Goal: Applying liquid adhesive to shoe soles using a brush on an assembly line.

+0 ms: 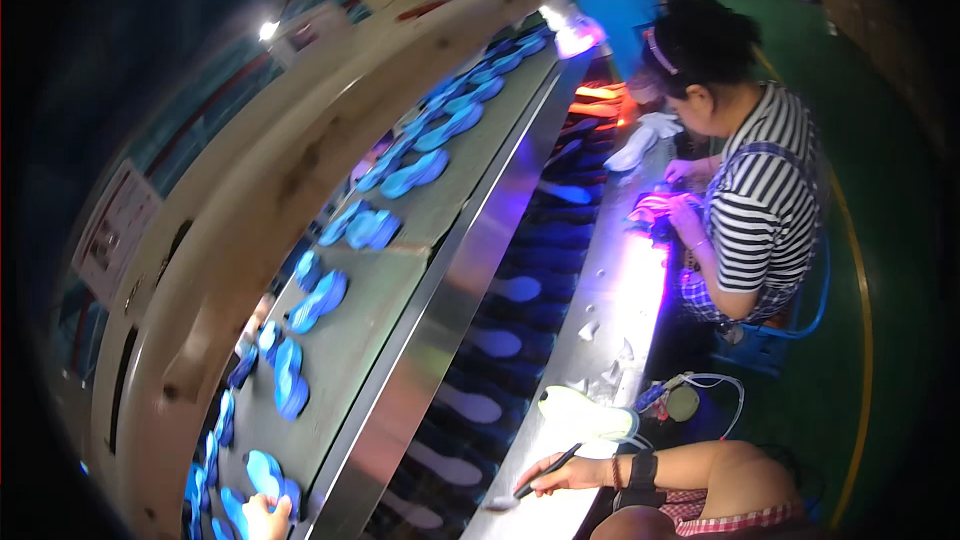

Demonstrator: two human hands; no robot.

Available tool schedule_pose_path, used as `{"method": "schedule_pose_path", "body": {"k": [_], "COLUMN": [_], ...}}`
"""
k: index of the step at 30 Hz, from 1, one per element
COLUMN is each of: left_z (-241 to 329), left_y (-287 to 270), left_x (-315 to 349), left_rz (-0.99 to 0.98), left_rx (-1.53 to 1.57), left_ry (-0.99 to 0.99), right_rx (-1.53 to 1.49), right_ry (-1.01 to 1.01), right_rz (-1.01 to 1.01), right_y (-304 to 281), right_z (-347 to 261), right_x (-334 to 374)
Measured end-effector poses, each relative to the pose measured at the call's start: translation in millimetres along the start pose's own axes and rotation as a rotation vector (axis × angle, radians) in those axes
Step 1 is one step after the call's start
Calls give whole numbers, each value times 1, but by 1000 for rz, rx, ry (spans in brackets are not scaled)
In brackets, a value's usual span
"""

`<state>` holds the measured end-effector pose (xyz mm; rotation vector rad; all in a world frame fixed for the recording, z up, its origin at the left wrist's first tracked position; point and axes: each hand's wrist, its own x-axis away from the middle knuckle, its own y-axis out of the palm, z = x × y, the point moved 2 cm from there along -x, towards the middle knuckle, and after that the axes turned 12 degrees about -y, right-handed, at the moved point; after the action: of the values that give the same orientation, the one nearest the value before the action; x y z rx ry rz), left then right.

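At the lower left, my left hand [266,518] has its fingertips closed on the edge of a blue shoe sole [268,474] on the upper conveyor belt [385,305]. My right hand [548,476] grips a brush by its black handle [560,459]. The bristle end is low over the metal ledge, and I cannot tell whether it touches. A dark band circles my right wrist. Just beyond that hand, a pale yellow-green shoe-shaped piece [585,414] lies on the ledge.
More blue soles [318,302] line the upper belt. Pale soles [470,403] lie on the dark lower level. A metal ledge [590,325] runs alongside it. Ahead, a co-worker [765,200] in stripes handles a piece under purple light. A beige beam [250,190] arches at left.
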<state>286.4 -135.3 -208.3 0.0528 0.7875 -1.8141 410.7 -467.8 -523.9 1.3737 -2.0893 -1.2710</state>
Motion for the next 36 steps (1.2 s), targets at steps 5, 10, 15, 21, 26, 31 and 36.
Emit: {"method": "schedule_pose_path", "body": {"k": [5,10,15,21,26,31,36], "left_z": [-58,-128,-167,-160,-134,-133,-147], "left_y": [-40,-47,6,102,119,131,145], "left_x": [92,169,261,323,330,335,326], "left_rz": [239,-174,-679,-856,-1043,-1006,-279], "left_rx": [753,1036,1424,1413,1704,1697,1280], "left_ry": [-170,-670,-518,-841,-871,-829,-1060], "right_rx": [292,355,292,408,526,621,1238], "right_ry": [-80,-161,-176,-69,-26,-51,-460], "right_rz": [80,91,91,42,34,16,-412], "right_y": [14,28,50,64,65,78,111], "right_z": [-18,-30,-24,15,30,29,31], "right_x": [7,10,10,-5,-26,-40,-16]}}
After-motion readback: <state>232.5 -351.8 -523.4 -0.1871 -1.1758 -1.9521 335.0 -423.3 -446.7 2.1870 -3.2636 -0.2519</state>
